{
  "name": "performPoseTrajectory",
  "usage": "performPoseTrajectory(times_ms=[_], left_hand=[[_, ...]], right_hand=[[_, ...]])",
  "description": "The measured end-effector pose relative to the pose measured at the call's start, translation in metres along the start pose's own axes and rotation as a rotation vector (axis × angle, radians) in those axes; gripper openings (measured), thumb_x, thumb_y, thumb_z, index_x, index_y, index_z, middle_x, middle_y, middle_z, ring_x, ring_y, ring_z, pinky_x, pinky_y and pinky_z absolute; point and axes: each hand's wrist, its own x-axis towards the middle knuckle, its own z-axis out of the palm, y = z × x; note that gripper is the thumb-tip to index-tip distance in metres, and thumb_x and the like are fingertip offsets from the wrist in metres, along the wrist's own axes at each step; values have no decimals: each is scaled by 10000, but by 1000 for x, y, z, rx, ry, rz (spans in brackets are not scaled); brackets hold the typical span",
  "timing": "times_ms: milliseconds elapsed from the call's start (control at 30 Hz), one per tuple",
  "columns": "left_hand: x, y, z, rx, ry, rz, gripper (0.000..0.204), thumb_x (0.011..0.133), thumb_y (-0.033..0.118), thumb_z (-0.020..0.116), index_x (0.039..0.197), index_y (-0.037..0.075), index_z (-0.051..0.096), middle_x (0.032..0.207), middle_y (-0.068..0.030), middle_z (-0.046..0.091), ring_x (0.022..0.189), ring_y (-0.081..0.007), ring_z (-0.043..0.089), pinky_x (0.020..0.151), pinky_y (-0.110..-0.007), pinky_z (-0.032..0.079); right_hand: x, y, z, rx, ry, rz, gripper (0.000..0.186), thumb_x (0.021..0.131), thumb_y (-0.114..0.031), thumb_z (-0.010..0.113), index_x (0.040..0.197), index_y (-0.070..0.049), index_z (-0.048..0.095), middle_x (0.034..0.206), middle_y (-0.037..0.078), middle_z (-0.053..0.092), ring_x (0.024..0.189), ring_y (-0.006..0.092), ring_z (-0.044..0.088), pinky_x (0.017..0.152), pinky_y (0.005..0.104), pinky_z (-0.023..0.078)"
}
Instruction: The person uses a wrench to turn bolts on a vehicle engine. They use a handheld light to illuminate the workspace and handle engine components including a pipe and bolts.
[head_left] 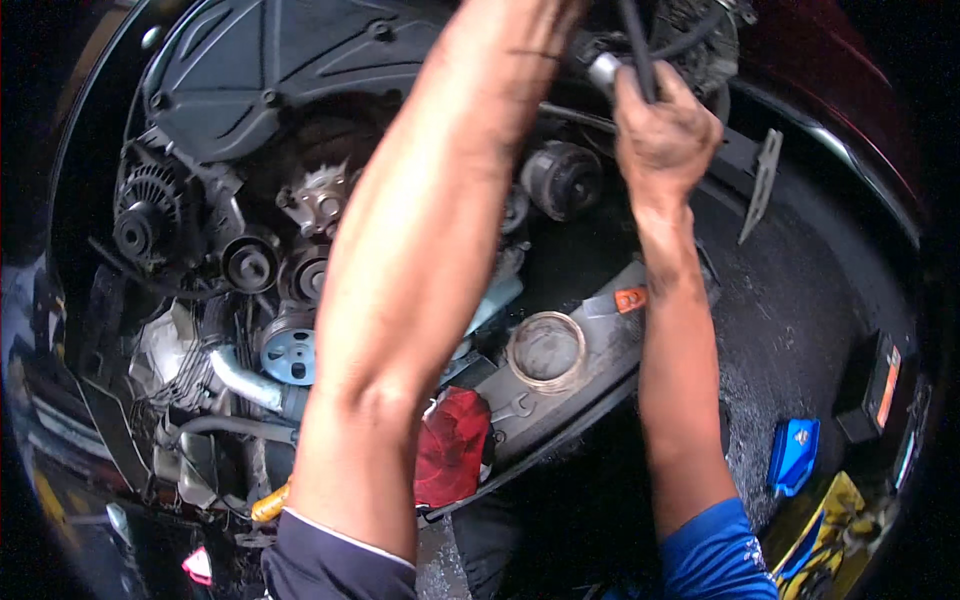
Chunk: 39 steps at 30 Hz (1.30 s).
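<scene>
Beyond the round tan-rimmed dish (548, 385), the right hand (668, 130) grasps a black tubular piece (636, 45); that smudged grip could slip under hard pulling. The left hand is out of frame, grip unknown.

Left arm (415, 240): bare, entering from lower edge, stretched long upward with slant to the right, dark streaks near the top
Left hand: out of view, beyond upper edge
Right forearm (682, 370): bare, almost vertical, thinner-looking toward the wrist
Right hand (668, 145): raised, back side visible, smudged dark, fingers (682, 90) curled in grip
</scene>
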Motion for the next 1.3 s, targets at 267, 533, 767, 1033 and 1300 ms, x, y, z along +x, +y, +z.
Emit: performPoseTrajectory(times_ms=[267, 533, 767, 1033, 1300], left_hand=[[-12, -1, -16, -27, -13, -12, 278, 984, 331, 393, 746, 197, 449, 576, 60, 355, 411, -64, 302, 353, -215, 184], [-17, 2, -3, -27, 91, 42, 266, 972, 307, 434, 724, 213, 450, 564, 73, 330, 409, -60, 280, 360, -218, 164], [-19, 14, -4, 49, 10, -39, 380, 951, 285, 463, 591, 233, 353, 508, 80, 278, 380, -61, 242, 341, -224, 131], [-124, 52, -64, -193, 45, 250, 401, 905, 200, 507, 544, 179, 334, 580, 9, 277, 470, -96, 282, 385, -231, 245], [-147, 26, -37, 108, 761, 319, 428, 965, 435, 499, 789, 49, 553, 770, -39, 551, 759, -227, 503, 753, -380, 432]], right_hand=[[-5, -15, -1, 36, -65, 5, 69, 703, -62, 654, 704, -115, 611, 663, 39, 540, 554, 227, 598, 465, 338, 469], [-3, -11, -1, 71, -75, 27, 72, 683, -45, 656, 669, -90, 601, 700, 54, 583, 575, 217, 617, 483, 333, 484], [-5, -8, 9, 192, 35, 33, 89, 667, -44, 644, 680, -97, 574, 684, 33, 520, 568, 210, 586, 462, 337, 455], [19, -1, 7, 518, -136, -114, 205, 652, -233, 712, 722, -140, 543, 671, 18, 579, 632, 217, 611, 569, 336, 505], [17, 0, 0, 392, -157, 155, 189, 805, -283, 670, 807, -98, 635, 779, 84, 646, 726, 294, 650, 627, 407, 533]])
